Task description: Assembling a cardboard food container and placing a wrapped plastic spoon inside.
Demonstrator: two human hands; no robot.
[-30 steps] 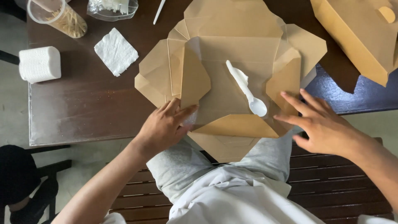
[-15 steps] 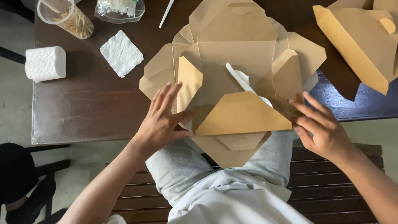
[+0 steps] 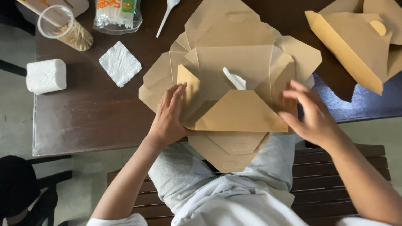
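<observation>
A brown cardboard takeaway box (image 3: pixel 234 62) lies unfolded on the dark wooden table (image 3: pixel 92 121), its near flap (image 3: pixel 240 111) raised and folded inward. A white plastic spoon (image 3: pixel 235 79) lies inside, half hidden by that flap. My left hand (image 3: pixel 169 117) presses flat against the box's left side flap, fingers pointing away from me. My right hand (image 3: pixel 307 113) is at the right side flap, fingers spread and touching its edge. Neither hand closes around anything.
A second brown box (image 3: pixel 360 42) lies at the right. A white napkin (image 3: pixel 120 62), a clear cup of sticks (image 3: pixel 69 29), a plastic bag of utensils (image 3: pixel 117 14), another white spoon (image 3: pixel 167 14) and a white roll (image 3: pixel 46 76) sit at the left. I sit on a slatted bench (image 3: pixel 343 167).
The near flap has been lifted from flat on the table edge and folded over the spoon. Both hands moved from the front edge to the side flaps.
</observation>
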